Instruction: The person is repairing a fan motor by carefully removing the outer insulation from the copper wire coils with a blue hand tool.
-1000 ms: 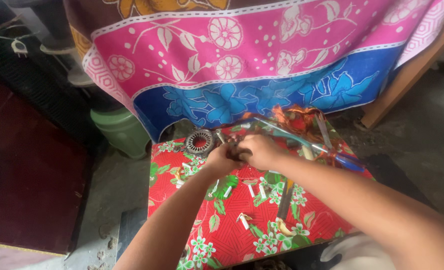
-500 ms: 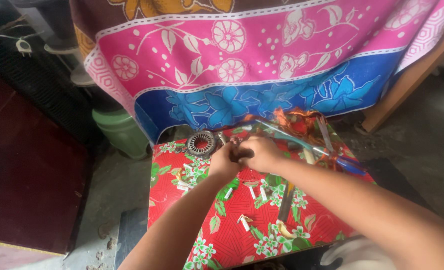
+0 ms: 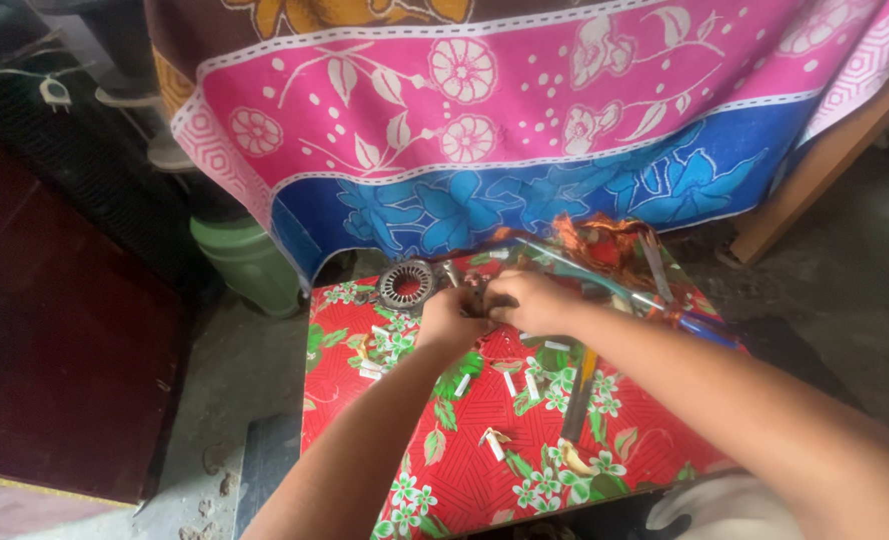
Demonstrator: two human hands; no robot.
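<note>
Two hands meet over a table [image 3: 484,480] covered in red floral cloth: the left hand [image 3: 448,320] and right hand [image 3: 524,300] are both pinched together on a small dark metal part [image 3: 475,301] between them. Just left lies a round toothed metal ring [image 3: 406,285]; small white slips [image 3: 509,383] are scattered nearby.

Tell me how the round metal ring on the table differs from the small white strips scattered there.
The metal ring is round, dark grey and slotted inside; the white strips are short, flat and pale. The ring is single, beside the left hand; the strips are many, spread out. Both lie on the red floral tablecloth.
</note>
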